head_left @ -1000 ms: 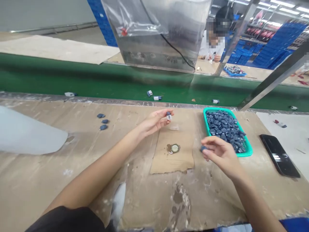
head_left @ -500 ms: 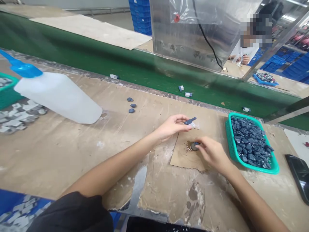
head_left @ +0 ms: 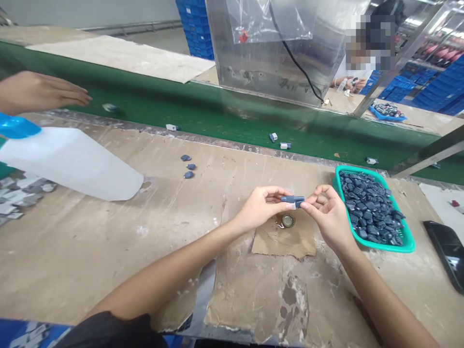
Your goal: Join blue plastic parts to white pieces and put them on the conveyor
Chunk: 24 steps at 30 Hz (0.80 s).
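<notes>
My left hand [head_left: 264,208] is closed on a small dark blue and white plastic part [head_left: 289,198], held level above the cardboard. The fingers of my right hand [head_left: 328,212] pinch a small dark blue piece [head_left: 299,205] at the right end of that part, and the two pieces touch. Whether they are joined I cannot tell. Just below the hands, a metal bottle cap [head_left: 288,221] lies on a torn cardboard piece [head_left: 284,244], with a wet shiny patch beside it. To the right of my right hand stands a green basket [head_left: 405,245] full of small dark blue pieces.
Three loose dark blue pieces [head_left: 188,174] lie left of centre. A large white bottle [head_left: 76,162] with a blue top lies tilted at left. Behind runs a green belt [head_left: 232,123] with several small parts. Another person's hand [head_left: 39,92] reaches over it. A black phone [head_left: 444,253] lies far right.
My right hand has risen from the bottle cap to the part in my left hand, bringing a small dark blue piece. Another person's hand has appeared at upper left, near a blurred part above the belt.
</notes>
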Each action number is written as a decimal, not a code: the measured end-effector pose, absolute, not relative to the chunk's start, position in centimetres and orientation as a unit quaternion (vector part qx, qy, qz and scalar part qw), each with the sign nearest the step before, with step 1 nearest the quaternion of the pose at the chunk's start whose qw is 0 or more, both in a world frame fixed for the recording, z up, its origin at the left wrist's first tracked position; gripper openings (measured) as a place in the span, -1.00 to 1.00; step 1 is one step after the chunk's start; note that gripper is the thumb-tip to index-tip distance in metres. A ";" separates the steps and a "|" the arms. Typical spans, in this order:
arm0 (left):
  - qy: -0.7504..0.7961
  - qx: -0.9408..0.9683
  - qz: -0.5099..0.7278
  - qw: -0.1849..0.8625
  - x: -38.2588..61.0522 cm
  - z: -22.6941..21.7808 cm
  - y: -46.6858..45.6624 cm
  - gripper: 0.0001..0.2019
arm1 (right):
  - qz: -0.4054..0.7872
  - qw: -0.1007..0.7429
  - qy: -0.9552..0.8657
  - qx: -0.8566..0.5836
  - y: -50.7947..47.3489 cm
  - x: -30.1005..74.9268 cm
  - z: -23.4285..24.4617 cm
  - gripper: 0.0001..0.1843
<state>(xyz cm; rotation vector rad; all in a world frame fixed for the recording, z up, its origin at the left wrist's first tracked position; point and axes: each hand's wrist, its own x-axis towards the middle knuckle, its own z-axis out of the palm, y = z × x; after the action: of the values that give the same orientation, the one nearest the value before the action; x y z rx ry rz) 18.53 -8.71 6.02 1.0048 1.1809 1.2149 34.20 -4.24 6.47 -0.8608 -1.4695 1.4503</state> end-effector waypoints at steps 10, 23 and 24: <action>0.456 0.653 0.438 0.418 20.7 8.3 -0.4 -0.81 | 0.274 0.477 -0.727 -0.412 -2.8 38.4 8.1 -0.50; 0.691 0.655 0.266 0.152 17.7 4.4 15.8 -0.65 | -0.042 0.178 -0.876 -0.447 0.1 48.5 8.8 -0.75; 0.693 0.652 0.261 0.161 17.0 4.4 16.0 -0.67 | -0.040 0.168 -0.878 -0.446 0.3 48.3 8.8 -0.77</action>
<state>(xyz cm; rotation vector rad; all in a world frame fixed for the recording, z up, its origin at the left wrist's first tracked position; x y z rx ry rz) 17.01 16.00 4.36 1.8624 1.9800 0.7444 48.27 0.34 8.83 -1.2687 -2.4975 -0.1127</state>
